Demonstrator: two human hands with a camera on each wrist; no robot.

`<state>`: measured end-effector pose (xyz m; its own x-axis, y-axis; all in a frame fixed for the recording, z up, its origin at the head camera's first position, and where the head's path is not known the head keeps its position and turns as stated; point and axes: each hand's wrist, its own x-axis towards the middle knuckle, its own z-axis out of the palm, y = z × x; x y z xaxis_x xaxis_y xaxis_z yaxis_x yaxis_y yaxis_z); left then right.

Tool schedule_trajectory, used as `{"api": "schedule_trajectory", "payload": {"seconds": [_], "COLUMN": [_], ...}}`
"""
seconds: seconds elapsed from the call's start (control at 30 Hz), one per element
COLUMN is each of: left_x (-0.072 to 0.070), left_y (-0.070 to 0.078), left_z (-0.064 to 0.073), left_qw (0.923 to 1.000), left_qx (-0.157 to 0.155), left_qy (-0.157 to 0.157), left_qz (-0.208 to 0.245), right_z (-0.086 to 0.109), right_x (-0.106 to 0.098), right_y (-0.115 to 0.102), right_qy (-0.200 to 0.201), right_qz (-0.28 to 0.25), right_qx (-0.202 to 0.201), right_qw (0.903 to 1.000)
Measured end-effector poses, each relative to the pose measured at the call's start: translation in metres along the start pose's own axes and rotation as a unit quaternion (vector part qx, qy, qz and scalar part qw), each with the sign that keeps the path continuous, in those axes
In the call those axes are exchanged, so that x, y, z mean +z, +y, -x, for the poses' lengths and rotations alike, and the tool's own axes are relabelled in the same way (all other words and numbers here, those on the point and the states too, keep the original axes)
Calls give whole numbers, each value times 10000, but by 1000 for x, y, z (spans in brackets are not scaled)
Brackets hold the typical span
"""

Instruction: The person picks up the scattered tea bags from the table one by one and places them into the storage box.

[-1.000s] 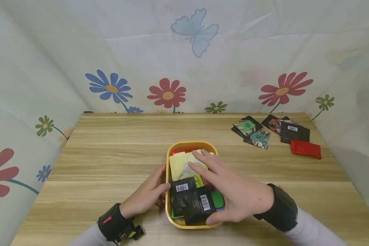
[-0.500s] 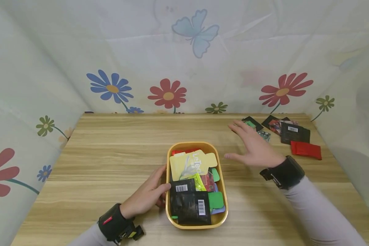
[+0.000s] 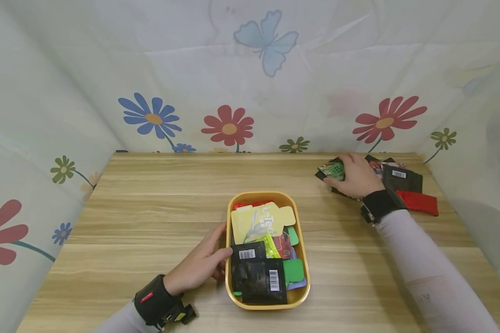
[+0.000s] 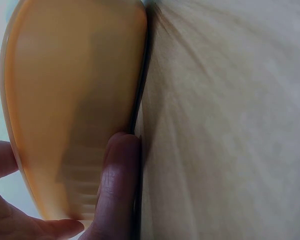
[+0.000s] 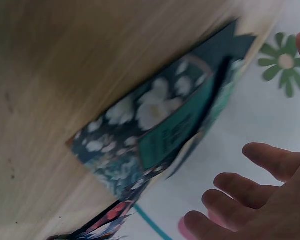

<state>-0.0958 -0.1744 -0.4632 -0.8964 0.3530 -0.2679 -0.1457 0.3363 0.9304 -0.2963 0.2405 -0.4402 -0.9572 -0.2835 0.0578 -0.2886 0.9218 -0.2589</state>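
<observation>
In the head view, a yellow plastic basket (image 3: 304,296) stands at the front middle, filled with flat packets. My left hand (image 3: 200,263) holds its left side, thumb at the rim and fingers along the outer wall (image 4: 65,100). On top inside lie a pale yellow packet (image 3: 250,222) and a black sachet with a barcode (image 3: 256,282). My right hand (image 3: 356,178) is over the packets at the back right, fingers spread around a green-labelled packet (image 3: 332,169). In the right wrist view, its fingers stand apart from a floral packet (image 5: 155,107) with a teal label.
Right of that hand lie a black sachet with a white label (image 3: 408,180) and a red packet (image 3: 418,202). A fabric backdrop (image 3: 171,60) printed with flowers and a butterfly rises behind the wooden table (image 3: 162,189).
My right hand has moved from over the basket to the back right, over the loose packets there. The left hand has stayed at the basket's side.
</observation>
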Motion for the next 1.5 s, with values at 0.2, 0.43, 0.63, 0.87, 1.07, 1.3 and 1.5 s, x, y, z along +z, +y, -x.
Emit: {"api": "schedule_trajectory", "payload": {"seconds": [0.2, 0.43, 0.63, 0.87, 1.07, 1.3, 1.5], "left_x": [0, 0, -1, -1, -1, -1, -1], "left_y": [1, 0, 0, 0, 0, -1, -1], "left_z": [1, 1, 0, -1, -1, -2, -2], "left_qw": [10000, 10000, 10000, 10000, 10000, 10000, 10000], "left_qx": [30, 6, -1, -7, -4, -22, -21], "left_qy": [6, -4, -25, -40, -64, -38, -23], "left_qz": [-18, -34, -28, 48, 54, -1, 43], "right_z": [-13, -19, -20, -18, -7, 12, 43], "right_x": [5, 13, 16, 14, 5, -8, -19], "right_y": [5, 8, 10, 5, -13, -55, -110], "right_qy": [-139, -425, -357, -63, 327, 658, 607], "right_qz": [170, 306, 315, 303, -17, -409, -810], "right_qx": [392, 672, 711, 593, 263, -522, -1445], "right_qw": [9990, 9964, 9963, 9978, 9991, 9956, 9843]}}
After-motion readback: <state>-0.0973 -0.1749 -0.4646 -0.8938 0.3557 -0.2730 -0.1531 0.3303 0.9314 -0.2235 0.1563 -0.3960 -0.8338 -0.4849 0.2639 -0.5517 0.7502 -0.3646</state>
